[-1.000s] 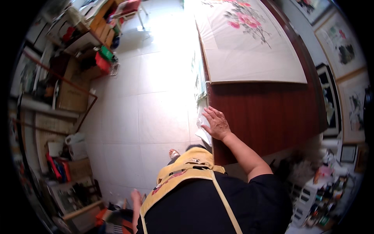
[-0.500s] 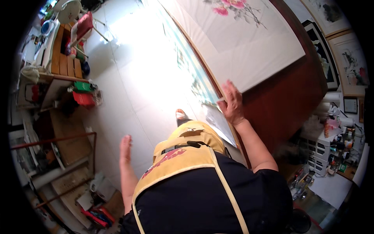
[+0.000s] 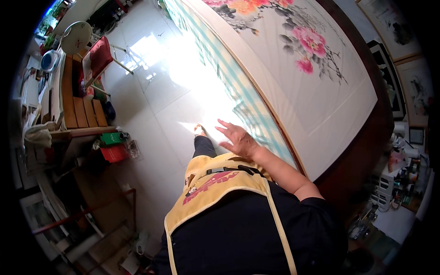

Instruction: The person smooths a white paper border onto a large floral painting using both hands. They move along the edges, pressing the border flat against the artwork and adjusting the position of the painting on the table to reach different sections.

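Note:
My right hand (image 3: 239, 140) hangs in the air in front of my yellow apron (image 3: 215, 185), fingers spread, holding nothing. It is nearest to the blue-and-white checked cloth (image 3: 261, 120) that drapes down the side of a large table (image 3: 341, 178). On the dark red tabletop lies a big white sheet painted with pink and orange peonies and grey leaves (image 3: 316, 98). The sheet reaches close to the wooden table edge. My left hand is out of the picture. One sandalled foot (image 3: 199, 130) shows ahead of me on the floor.
Pale tiles with bright sunlight form the floor (image 3: 160, 114) on the left. Beyond stand a red-seated folding chair (image 3: 97, 56) and a wooden bench (image 3: 85, 110). A green box (image 3: 114, 138) and red box (image 3: 114, 154) sit nearer. Framed paintings (image 3: 415, 87) line the right.
My right hand has moved left, away from the table edge. My left hand has dropped out of view. I have stepped forward along the table, and more of the painted flowers show.

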Available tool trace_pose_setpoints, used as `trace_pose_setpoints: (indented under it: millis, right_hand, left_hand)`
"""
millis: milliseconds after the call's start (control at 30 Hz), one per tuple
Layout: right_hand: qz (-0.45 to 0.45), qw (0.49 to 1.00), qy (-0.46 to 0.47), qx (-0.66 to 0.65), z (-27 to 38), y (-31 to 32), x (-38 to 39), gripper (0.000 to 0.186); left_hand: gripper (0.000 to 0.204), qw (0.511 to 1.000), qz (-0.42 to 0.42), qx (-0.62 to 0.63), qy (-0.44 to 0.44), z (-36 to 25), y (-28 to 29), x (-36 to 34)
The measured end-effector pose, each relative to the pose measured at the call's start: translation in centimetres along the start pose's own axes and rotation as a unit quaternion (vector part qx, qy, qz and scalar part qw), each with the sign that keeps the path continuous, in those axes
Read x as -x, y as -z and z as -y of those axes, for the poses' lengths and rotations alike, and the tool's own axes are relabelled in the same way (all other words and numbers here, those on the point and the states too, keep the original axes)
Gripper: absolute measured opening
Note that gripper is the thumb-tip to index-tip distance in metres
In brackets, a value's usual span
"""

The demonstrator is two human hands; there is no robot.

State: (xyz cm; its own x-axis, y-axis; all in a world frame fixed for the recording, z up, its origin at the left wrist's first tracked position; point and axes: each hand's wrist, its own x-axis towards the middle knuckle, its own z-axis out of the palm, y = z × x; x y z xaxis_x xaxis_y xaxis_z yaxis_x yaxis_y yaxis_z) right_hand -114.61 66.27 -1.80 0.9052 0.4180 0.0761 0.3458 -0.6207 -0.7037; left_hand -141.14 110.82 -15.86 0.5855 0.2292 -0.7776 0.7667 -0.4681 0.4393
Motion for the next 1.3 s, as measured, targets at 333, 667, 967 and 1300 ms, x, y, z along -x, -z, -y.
trace_pose_setpoints:
  millis: [333, 667, 967, 1300]
  right_hand:
    - [-0.217, 0.965, -0.127, 0.075, -5.6, 5.2, -16.7, 0.07]
    - [-0.243, 0.857, -0.353, 0.288, -15.9, 9.3, -24.0, 0.105]
    - [-0.004, 0.978, -0.093, -0.186, -11.5, 4.0, -38.9, 0.055]
    - [-0.295, 0.859, -0.322, 0.268, -19.1, 11.9, -46.1, 0.086]
  left_hand:
    - [0.032, 0.988, -0.049, 0.108, -0.095, -28.2, 22.4, -29.2]
    - [0.044, 0.986, 0.057, 0.094, -0.127, -50.9, 20.2, -37.0]
    - [0.046, 0.97, 0.171, -0.152, -0.082, -56.0, 17.9, -40.9]
    - [0.044, 0.962, 0.142, -0.185, -0.139, -64.0, 22.6, -51.2]
